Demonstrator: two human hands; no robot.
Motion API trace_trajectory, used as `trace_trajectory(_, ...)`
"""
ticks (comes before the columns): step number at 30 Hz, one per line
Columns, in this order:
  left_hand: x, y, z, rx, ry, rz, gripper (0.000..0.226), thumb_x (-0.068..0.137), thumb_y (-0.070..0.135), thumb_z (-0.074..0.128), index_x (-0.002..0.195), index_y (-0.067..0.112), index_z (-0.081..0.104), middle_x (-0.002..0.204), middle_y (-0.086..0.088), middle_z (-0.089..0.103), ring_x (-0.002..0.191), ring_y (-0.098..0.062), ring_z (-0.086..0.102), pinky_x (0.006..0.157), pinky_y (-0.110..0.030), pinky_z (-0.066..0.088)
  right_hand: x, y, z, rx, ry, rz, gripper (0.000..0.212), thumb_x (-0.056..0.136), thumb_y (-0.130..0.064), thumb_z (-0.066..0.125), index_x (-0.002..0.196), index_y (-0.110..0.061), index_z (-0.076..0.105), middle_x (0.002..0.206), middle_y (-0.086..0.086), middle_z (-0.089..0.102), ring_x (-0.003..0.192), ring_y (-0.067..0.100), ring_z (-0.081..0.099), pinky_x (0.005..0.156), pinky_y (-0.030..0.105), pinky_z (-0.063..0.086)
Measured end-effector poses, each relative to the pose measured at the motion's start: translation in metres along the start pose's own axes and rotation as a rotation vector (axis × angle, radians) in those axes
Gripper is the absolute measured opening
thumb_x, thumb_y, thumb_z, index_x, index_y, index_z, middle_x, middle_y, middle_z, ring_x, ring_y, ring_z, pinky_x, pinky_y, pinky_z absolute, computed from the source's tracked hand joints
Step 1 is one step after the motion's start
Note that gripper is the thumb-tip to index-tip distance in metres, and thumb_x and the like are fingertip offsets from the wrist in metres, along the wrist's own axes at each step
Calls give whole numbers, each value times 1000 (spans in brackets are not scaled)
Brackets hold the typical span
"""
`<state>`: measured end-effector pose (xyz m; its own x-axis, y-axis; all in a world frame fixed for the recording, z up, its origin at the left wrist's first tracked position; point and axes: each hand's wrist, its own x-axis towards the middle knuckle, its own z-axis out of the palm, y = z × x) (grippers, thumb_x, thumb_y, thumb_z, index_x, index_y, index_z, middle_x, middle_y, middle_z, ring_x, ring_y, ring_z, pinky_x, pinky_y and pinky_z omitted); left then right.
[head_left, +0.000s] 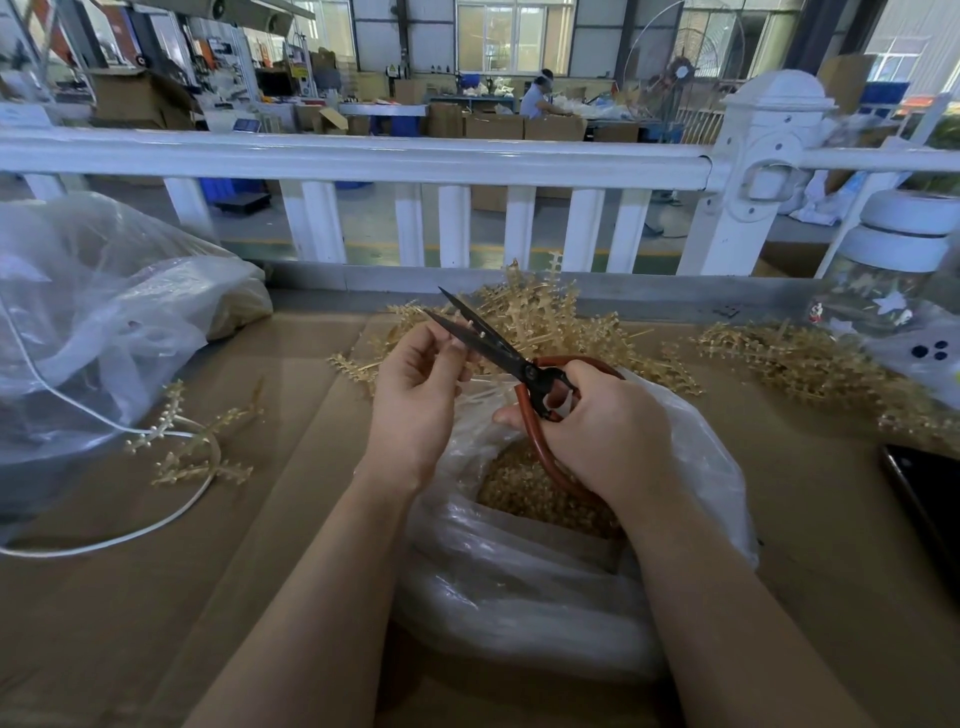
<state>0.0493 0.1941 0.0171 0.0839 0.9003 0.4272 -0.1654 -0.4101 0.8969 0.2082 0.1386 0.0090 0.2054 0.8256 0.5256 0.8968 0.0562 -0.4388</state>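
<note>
My right hand (597, 436) grips the red-brown loop handles of black scissors (483, 340), whose blades stand parted and point up-left. My left hand (421, 384) pinches a thin tan plastic sprig (470, 332) between the blades. Both hands hover over an open clear plastic bag (519, 561) holding many small tan cut pieces (524, 483). A pile of tan plastic branch-like sprues (540, 317) lies just behind the hands.
More tan sprues (810, 364) lie at the right, loose ones (197, 447) at the left with a white cord (130, 535). A big clear bag (93, 322) fills the left. A glass jar (893, 280), a black phone (930, 499), a white railing (363, 161).
</note>
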Motion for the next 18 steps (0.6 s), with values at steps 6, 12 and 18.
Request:
trace_trajectory(6, -1, 0, -2, 26, -31, 40, 19, 102, 9, 51, 90, 15, 64, 81, -4, 60, 72, -11, 52, 68, -18, 46, 0, -1, 0, 6, -10, 18, 68, 63, -92, 48, 83, -29, 66, 68, -19, 60, 62, -5, 50, 53, 12, 33)
trace_trajectory(12, -1, 2, -4, -86, -57, -4, 13, 95, 18, 53, 85, 12, 59, 83, -6, 60, 72, -12, 52, 69, -22, 44, 0, -2, 0, 42, 9, 17, 65, 64, -91, 51, 91, -34, 70, 68, -25, 55, 61, -11, 45, 54, 8, 29)
trace_trajectory(18, 0, 2, -6, -121, -68, 11, 13, 97, 14, 55, 94, 1, 58, 82, -9, 58, 70, -12, 53, 71, -27, 46, -1, -2, -1, 62, 3, 15, 66, 61, -96, 47, 90, -39, 65, 68, -25, 55, 64, -13, 46, 55, 9, 31)
